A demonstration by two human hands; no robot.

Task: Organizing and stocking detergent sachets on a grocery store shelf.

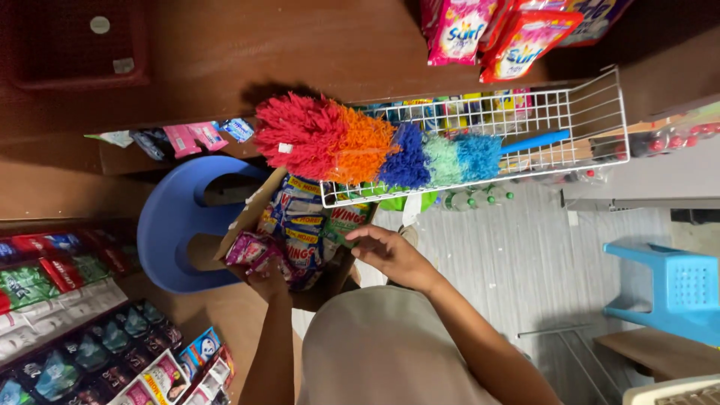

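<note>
The left hand (268, 285) grips a cardboard box (255, 210) of detergent sachets (300, 225) from below, just beside a blue chair (176, 225); the right hand (386, 251), fingers loosely curled and holding nothing, touches the packets at the box's edge. The open box tilts, so sachets may slide out, and lifting it could knock the wire basket (592, 105) and its rainbow duster (360, 142) just above.
</note>
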